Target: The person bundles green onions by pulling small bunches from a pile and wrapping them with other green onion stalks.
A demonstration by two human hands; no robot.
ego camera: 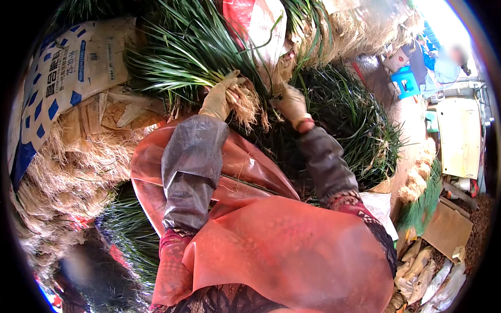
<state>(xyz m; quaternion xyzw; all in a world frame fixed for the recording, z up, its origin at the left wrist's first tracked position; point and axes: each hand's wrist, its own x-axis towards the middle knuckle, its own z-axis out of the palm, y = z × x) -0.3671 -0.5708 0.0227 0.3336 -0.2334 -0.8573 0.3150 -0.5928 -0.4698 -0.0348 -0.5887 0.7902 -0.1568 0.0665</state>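
My left hand, in a pale glove, grips a bunch of grass-like plants at the stem bases. Their long green leaves fan out to the upper left, and the tan fibrous roots hang on the right of the fist. Close by, my right hand, also gloved, has its fingertips pinched on a few thin plant stems. Part of that pinch is hidden by the fingers. Beyond both hands stands a red and white sack. An orange plastic apron covers my lap.
More loose green plants are heaped on the right. Root-out bundles are stacked on the left under a printed woven sack. A blue plastic stool, a wooden board and a row of bundles lie farther right. A person is at the upper right.
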